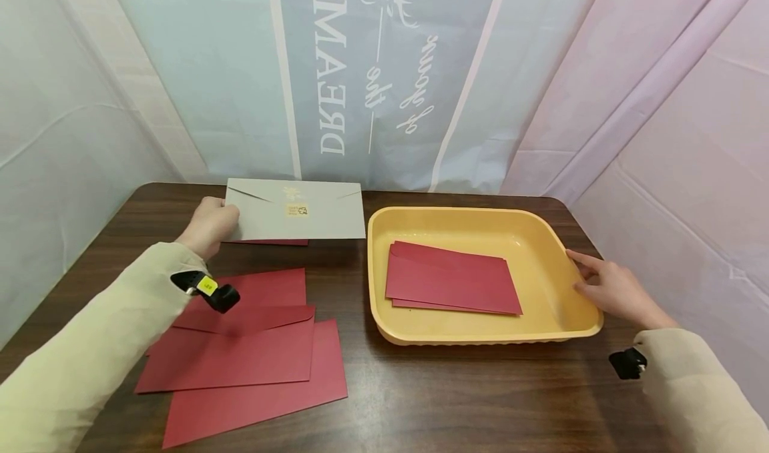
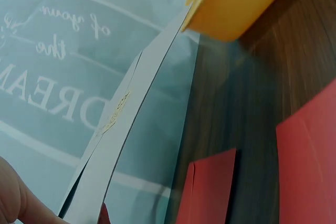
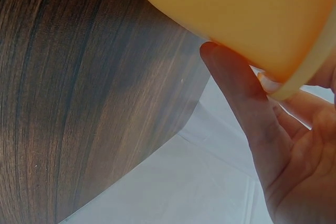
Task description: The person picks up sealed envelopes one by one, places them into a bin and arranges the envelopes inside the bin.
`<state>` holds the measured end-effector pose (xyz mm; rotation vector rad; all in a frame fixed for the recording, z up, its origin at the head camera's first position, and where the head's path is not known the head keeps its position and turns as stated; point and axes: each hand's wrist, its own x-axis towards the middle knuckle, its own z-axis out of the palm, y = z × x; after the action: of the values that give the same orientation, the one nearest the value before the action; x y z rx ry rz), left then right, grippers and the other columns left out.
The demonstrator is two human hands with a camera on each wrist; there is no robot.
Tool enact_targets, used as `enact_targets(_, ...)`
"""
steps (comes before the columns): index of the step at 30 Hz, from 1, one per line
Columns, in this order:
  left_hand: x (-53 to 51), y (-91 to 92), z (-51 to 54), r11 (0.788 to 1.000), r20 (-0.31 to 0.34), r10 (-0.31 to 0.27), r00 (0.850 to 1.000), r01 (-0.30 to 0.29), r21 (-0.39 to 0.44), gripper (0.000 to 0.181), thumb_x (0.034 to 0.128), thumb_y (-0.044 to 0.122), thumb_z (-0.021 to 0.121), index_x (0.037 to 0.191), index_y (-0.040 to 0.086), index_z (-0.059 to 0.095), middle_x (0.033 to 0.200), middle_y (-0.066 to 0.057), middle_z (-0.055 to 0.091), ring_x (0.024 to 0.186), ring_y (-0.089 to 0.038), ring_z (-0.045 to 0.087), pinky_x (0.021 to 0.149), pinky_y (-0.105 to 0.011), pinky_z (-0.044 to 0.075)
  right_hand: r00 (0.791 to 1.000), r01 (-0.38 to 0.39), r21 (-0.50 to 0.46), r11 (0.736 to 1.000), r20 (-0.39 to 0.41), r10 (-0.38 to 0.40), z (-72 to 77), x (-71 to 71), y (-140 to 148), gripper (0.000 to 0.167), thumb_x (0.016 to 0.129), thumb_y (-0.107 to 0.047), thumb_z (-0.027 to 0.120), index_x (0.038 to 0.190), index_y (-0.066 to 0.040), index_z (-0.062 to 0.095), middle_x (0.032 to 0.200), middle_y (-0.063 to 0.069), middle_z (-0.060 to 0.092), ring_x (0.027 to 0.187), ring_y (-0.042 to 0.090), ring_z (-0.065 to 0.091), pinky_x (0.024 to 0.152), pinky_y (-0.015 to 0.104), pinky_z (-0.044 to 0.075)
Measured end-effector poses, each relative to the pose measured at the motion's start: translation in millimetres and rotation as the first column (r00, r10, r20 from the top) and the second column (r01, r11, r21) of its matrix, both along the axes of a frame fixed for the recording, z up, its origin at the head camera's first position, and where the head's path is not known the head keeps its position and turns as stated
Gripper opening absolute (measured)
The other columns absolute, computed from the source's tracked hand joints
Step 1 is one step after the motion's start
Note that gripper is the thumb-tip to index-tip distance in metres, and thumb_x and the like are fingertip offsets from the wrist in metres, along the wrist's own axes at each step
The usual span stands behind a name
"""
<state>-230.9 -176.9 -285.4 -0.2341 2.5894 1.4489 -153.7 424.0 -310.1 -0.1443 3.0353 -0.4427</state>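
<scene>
In the head view my left hand (image 1: 211, 226) pinches the left end of a pale grey envelope (image 1: 264, 216) with gold print on its flap side. The envelope is held above the table, its right end beside the rim of a yellow plastic basin (image 1: 474, 336). Seen from the left wrist, the envelope (image 2: 131, 103) slants up toward the basin (image 2: 236, 3). My right hand (image 1: 613, 289) grips the basin's right rim, with fingers on both sides of the wall in the right wrist view. Inside the basin lie red envelopes (image 1: 453, 279), slightly offset.
Several red envelopes (image 1: 240, 353) overlap on the dark wooden table (image 1: 456, 399) at the left front. Another red envelope (image 1: 270, 242) shows under the raised grey one. A printed cloth (image 1: 390, 166) hangs behind the table, with pale cloth at both sides.
</scene>
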Motion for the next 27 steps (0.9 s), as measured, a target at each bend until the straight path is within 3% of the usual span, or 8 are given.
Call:
enact_targets(4,1.7,8.5,1.2,0.999,0.006,-0.036,0.999,0.036,0.008,0.02,0.0833,-0.002,0.025,0.067,0.005,0.033,0.072,-0.007,0.029,0.071,-0.023,0.028,0.064,-0.035,0.026,1.0,0.001,-0.003,1.0,0.001,-0.001,0.4,0.1,-0.3,0.06,0.083,-0.007,0.065,0.135,0.011,0.043,0.088,0.018,0.068,0.068,0.017,0.061,0.055,0.026,0.043)
enact_targets(8,3.6,19.0,2.1,0.998,-0.003,-0.059,0.998,0.059,0.012,0.023,0.0839,-0.002,0.025,0.085,-0.005,0.048,0.092,-0.013,0.038,0.086,-0.026,0.032,0.071,-0.035,0.029,1.0,0.0,-0.006,1.0,-0.001,0.0,0.9,0.4,-0.4,0.059,0.083,-0.007,0.065,0.135,0.011,0.044,0.088,0.018,0.068,0.068,0.017,0.062,0.056,0.026,0.043)
enact_targets(14,4.6,31.2,3.1,0.995,0.005,-0.094,0.996,0.094,0.018,0.028,0.0826,-0.002,0.026,0.094,-0.008,0.051,0.08,-0.008,0.037,0.076,-0.023,0.032,0.065,-0.033,0.027,1.0,0.005,-0.001,1.0,0.007,-0.005,1.6,0.2,-0.8,0.06,0.083,-0.008,0.065,0.135,0.011,0.043,0.088,0.019,0.068,0.069,0.017,0.062,0.056,0.027,0.043)
enact_targets(16,5.0,34.4,3.1,0.993,0.016,-0.116,0.993,0.115,0.023,0.032,0.0839,-0.001,0.027,0.101,-0.01,0.052,0.085,-0.009,0.04,0.078,-0.022,0.034,0.067,-0.032,0.029,1.0,0.007,-0.003,1.0,0.009,-0.007,1.8,-0.1,-0.9,0.06,0.083,-0.007,0.065,0.135,0.011,0.043,0.088,0.019,0.068,0.069,0.017,0.061,0.056,0.026,0.043)
enact_targets(20,6.3,43.5,3.9,0.987,0.048,-0.153,0.987,0.151,0.045,0.039,0.0874,0.002,0.029,0.117,-0.016,0.046,0.107,-0.019,0.046,0.092,-0.025,0.041,0.074,-0.031,0.036,1.0,0.009,-0.002,1.0,0.009,-0.009,1.9,-0.6,-0.9,0.06,0.083,-0.007,0.065,0.135,0.011,0.043,0.088,0.019,0.068,0.069,0.018,0.061,0.057,0.026,0.043)
enact_targets(23,8.0,52.3,5.3,0.985,0.071,-0.163,0.984,0.158,0.068,0.045,0.0907,0.005,0.031,0.129,-0.018,0.036,0.127,-0.026,0.04,0.106,-0.029,0.042,0.083,-0.034,0.041,1.0,0.01,-0.003,1.0,0.011,-0.01,1.5,-0.9,-0.6,0.06,0.083,-0.007,0.066,0.135,0.011,0.043,0.088,0.019,0.068,0.07,0.018,0.062,0.057,0.026,0.043)
enact_targets(27,9.5,65.4,6.6,0.982,0.101,-0.156,0.983,0.144,0.122,0.047,0.0941,0.006,0.034,0.134,-0.018,0.027,0.138,-0.031,0.032,0.119,-0.034,0.04,0.098,-0.044,0.042,1.0,0.009,-0.011,1.0,0.012,-0.009,0.7,-1.0,0.1,0.06,0.083,-0.007,0.066,0.135,0.012,0.043,0.088,0.02,0.067,0.07,0.019,0.063,0.056,0.026,0.044)
